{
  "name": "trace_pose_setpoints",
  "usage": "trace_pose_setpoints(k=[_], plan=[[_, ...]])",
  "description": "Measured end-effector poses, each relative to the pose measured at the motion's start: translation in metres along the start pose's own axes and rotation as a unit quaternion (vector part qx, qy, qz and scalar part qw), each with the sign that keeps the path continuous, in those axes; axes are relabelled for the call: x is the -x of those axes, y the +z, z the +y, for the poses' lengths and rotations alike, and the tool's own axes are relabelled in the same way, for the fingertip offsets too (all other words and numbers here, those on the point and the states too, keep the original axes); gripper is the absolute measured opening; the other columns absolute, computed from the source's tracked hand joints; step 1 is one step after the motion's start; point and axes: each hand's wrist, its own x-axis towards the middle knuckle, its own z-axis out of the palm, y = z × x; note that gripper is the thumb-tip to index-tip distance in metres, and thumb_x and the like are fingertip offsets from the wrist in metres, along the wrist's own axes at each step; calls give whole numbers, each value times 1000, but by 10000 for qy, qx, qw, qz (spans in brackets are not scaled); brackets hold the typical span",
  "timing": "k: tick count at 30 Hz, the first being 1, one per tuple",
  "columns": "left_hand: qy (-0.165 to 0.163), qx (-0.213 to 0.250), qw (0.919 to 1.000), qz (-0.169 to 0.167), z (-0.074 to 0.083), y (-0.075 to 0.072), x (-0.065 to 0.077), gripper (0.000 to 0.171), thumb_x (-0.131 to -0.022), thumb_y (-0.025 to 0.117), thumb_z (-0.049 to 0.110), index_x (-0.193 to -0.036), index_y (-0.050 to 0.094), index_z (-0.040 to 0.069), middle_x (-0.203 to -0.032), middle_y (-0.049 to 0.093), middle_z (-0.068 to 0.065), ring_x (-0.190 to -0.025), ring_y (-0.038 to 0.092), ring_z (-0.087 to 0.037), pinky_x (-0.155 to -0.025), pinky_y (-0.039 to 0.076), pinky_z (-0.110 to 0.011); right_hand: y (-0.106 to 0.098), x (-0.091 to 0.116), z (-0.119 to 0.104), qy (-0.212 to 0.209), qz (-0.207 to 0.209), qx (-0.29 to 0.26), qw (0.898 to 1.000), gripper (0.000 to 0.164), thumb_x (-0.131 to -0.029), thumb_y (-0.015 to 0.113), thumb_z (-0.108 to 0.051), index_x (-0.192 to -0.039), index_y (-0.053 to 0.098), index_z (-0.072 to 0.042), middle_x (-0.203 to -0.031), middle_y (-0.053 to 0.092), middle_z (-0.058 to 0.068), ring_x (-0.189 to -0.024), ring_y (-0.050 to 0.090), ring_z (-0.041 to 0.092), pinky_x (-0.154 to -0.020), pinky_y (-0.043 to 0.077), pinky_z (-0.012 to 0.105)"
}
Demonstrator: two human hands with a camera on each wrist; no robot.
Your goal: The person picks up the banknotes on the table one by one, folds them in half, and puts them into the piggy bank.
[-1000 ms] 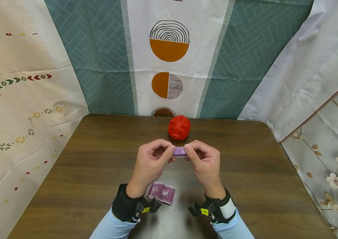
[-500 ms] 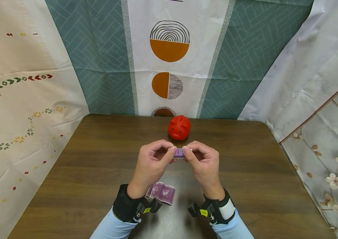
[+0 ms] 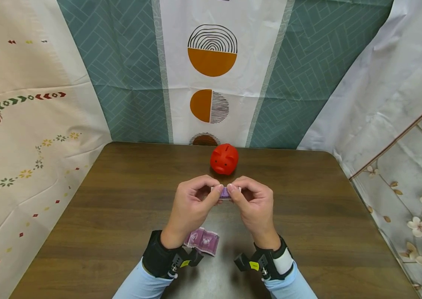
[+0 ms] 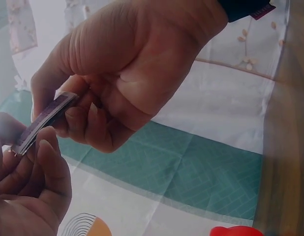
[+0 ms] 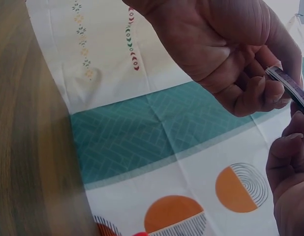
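Both hands meet over the middle of the table, pinching one small banknote [image 3: 225,193] folded into a narrow purple strip. My left hand [image 3: 190,203] grips it near one end between thumb and curled fingers, and my right hand [image 3: 253,203] does the same near the other. Seen from the left wrist, the folded note [image 4: 46,118] shows stacked paper layers along its edge. Below the left hand, a creased purple-pink banknote [image 3: 208,242] lies on the table, partly covered by the wrist gear. Just beyond the fingers stands a red piggy bank [image 3: 224,160], its slot on top.
The brown wooden table [image 3: 128,195] ends in rounded back corners. A patterned green and white cloth [image 3: 132,74] hangs behind it, with pale printed cloths on both sides. Black straps with small cameras [image 3: 246,262] sit on both wrists.
The thumbs have come closer together along the folded banknote, the left hand shifting slightly right. Its pale ends now show beyond the thumbs. The piggy bank and the note on the table stay put.
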Motion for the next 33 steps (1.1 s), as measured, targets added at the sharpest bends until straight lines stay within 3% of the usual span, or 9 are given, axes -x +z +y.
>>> trace_pose_setpoints(k=[12,25,33], plan=[[-66,-23,10000,-44,3,-1,0,5,-93,70,-3,-91,72,0,-80,68,-13,-69,63,-14,-62,61,-29,0,0,1,-233,-180,-295,9991,5,-94,67,4,-92,70,6,-80,66,4,-70,55,16,-58,51,21],[126,-93,9998,-141,2,-1,0,10,-93,68,-5,-87,69,3,-77,65,-11,-67,59,-14,-58,56,-27,1,0,1,-393,-312,-142,9986,5,-94,66,4,-93,70,5,-80,65,7,-70,56,16,-59,53,21],[156,-286,9993,-194,2,-1,0,9,-94,67,-4,-89,70,3,-76,63,-10,-67,56,-14,-58,53,-26,2,-1,-1,-270,-323,50,9991,5,-95,65,5,-92,69,6,-77,62,8,-70,55,15,-58,51,22]])
